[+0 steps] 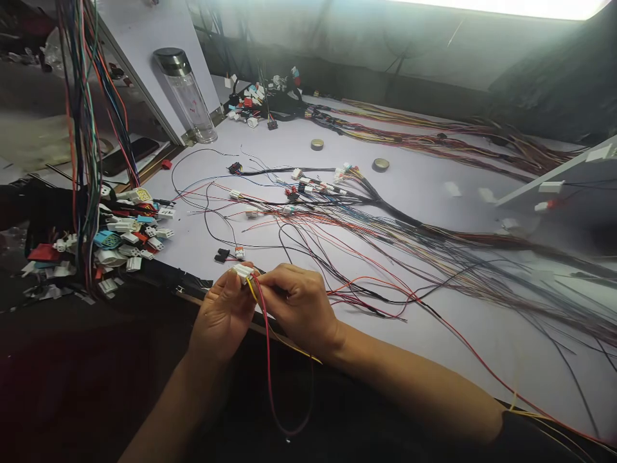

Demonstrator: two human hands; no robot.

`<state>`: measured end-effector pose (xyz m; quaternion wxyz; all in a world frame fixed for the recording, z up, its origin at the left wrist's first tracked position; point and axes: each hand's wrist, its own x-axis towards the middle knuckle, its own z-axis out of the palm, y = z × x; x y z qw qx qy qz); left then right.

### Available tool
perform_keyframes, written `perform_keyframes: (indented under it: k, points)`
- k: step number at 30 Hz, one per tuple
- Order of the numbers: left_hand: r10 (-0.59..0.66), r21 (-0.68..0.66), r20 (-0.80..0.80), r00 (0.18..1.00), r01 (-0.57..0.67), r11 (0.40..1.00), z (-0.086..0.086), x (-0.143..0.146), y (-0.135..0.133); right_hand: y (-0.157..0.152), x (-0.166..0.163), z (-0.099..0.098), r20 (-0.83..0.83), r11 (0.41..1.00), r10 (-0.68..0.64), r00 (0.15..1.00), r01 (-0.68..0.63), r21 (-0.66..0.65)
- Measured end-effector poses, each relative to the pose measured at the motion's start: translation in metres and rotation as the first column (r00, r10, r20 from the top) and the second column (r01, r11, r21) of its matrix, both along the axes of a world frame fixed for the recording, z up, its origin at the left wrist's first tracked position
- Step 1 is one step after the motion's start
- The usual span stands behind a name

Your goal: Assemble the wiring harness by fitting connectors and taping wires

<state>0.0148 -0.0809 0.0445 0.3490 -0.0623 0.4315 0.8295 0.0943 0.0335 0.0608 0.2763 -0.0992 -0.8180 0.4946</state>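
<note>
Close to the table's front edge, my left hand (222, 315) pinches a white plastic wire connector (245, 271) between thumb and fingers. A red wire (268, 366) and a yellow wire (252, 290) come out of the connector's near side. My right hand (299, 302) is closed at that side, thumb and forefinger pinched around a wire by the connector; its fingertips are partly hidden. The red wire hangs in a long loop below the table edge. Just beyond my hands lie a black connector (222, 255) and a small white and orange connector (240, 252).
A branching wire harness (395, 215) with loose wires spreads across the white table (270, 145). At left, piled connectors (120, 238) sit below a hanging wire bundle (87, 128). A glass bottle (190, 103) and two tape rolls (380, 165) (317, 145) stand farther back.
</note>
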Motion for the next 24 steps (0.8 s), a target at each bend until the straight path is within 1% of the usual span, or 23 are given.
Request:
perform_keyframes:
  k: [3,8,11,15,20,24]
  points:
    - [0.036,-0.005,-0.06,0.998,-0.036,0.999,-0.003,0.006,0.002,-0.002,0.001,-0.001,0.002,1.0,-0.005,1.0,0.005,0.017]
    - [0.052,-0.016,-0.119,0.992,-0.055,0.998,-0.003,0.011,0.003,-0.007,0.002,-0.01,0.025,0.999,-0.006,1.0,0.005,0.044]
    - [0.065,-0.022,-0.102,0.993,-0.068,0.997,-0.006,0.009,0.003,-0.003,0.002,-0.013,0.011,0.996,-0.002,1.0,0.001,0.084]
    - [0.087,0.005,-0.081,0.993,-0.087,0.996,-0.009,0.006,0.003,0.003,0.003,-0.013,-0.025,0.989,-0.021,0.999,0.024,0.144]
    - [0.126,0.021,-0.121,0.985,-0.125,0.992,-0.01,0.008,0.004,0.0,0.002,-0.012,-0.045,0.989,-0.023,0.999,0.029,0.146]
    - [0.148,0.0,-0.101,0.984,-0.148,0.989,-0.01,0.013,0.004,-0.004,0.001,-0.014,-0.062,0.989,-0.019,0.998,0.028,0.148]
